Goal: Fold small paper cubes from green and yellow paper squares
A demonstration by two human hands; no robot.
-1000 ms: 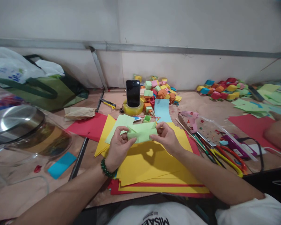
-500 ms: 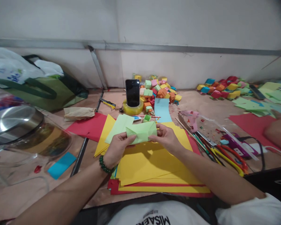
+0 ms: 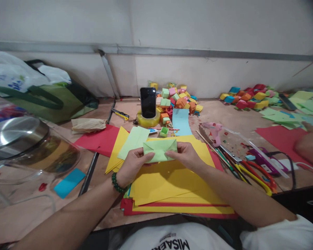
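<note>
A light green piece of folded paper is held between both hands above a stack of yellow and red paper sheets. My left hand pinches its left end, thumb on the near face. At the right end my right hand grips it the same way; the fingers behind the paper are partly hidden. Diagonal creases show near its upper corners. Just behind it sits a small open green paper box. Another light green sheet lies to the left, on yellow paper.
A phone stands in a yellow tape roll, beside a heap of colourful paper cubes. To the right lie a pink glue gun and pliers. A glass jar stands left. Another person's hand is far right.
Both hands have lowered the green paper slightly and moved it a little right, levelling its tilt. More of the small green box shows behind it.
</note>
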